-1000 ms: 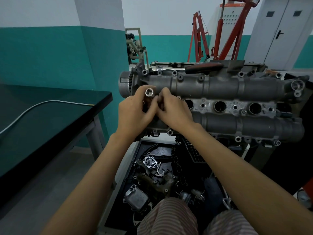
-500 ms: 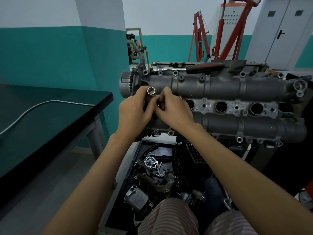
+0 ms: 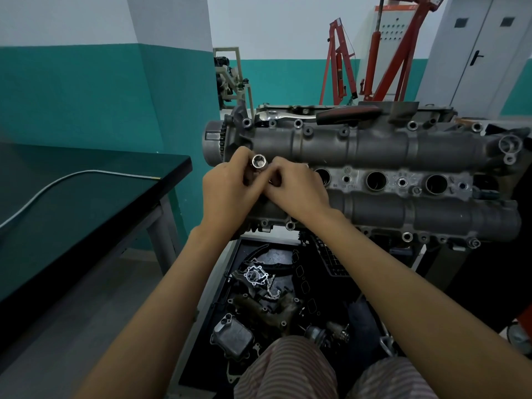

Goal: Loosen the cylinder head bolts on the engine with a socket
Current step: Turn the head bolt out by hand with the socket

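A grey engine cylinder head [image 3: 374, 151] stands in front of me, with bolts along its edges and several round plug holes in the middle. My left hand [image 3: 227, 191] grips a shiny silver socket [image 3: 259, 161], whose open end faces me. My right hand [image 3: 296, 191] sits pressed against the left, fingers curled onto the socket's lower part, which is hidden behind them. Both hands hover over the left end of the head. A ratchet with a black and red handle [image 3: 342, 115] lies on the far top edge of the engine.
A dark green table [image 3: 86, 214] with a thin metal tube [image 3: 66, 180] on it stands at my left. A black tray [image 3: 276, 298] of loose engine parts lies below the engine. A red engine hoist [image 3: 374, 53] and grey doors are behind.
Both hands have stayed together at the socket, shifting only slightly; the socket's open end has tilted a little toward me.
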